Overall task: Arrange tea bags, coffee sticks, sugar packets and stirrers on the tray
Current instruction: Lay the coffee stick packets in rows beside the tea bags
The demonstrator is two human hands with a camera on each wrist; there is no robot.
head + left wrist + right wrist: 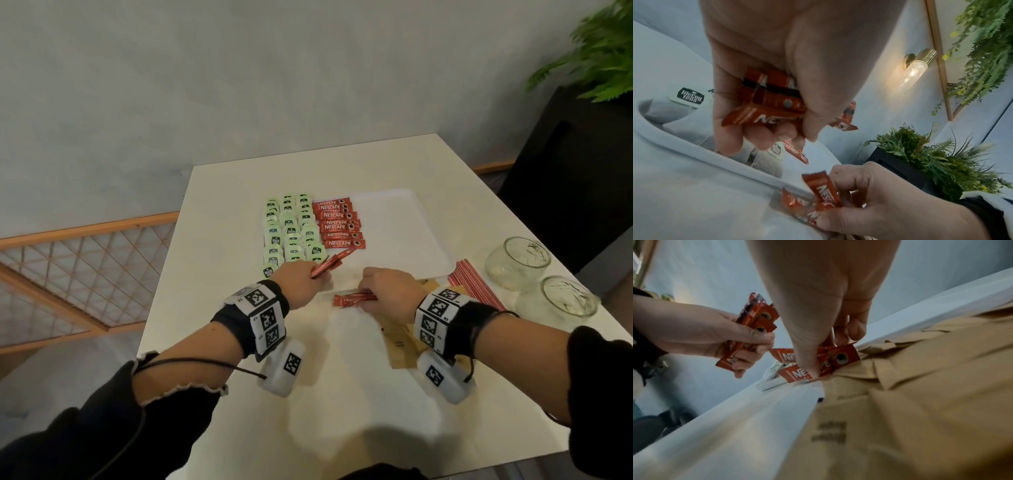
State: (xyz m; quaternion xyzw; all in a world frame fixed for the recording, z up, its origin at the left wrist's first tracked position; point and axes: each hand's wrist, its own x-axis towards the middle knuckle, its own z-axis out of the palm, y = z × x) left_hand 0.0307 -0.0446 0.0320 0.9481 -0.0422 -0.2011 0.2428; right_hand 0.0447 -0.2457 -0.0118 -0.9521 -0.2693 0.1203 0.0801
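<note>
A white tray [407,226] lies on the table with rows of green tea bags [289,229] on its left and a column of red coffee sticks [339,222] beside them. My left hand [301,286] grips a bunch of red coffee sticks [766,104] just above the tray's near edge. My right hand [387,294] pinches a few more coffee sticks [826,363] lying at the tray's near rim, on top of brown sugar packets [920,386]. Red stirrers [476,284] lie to the right of the tray.
Two empty glass jars [517,260] stand at the table's right edge. A black planter with green fern [920,164] stands beyond the table's right side. A wooden lattice rail [85,270] runs at the left. The right half of the tray is bare.
</note>
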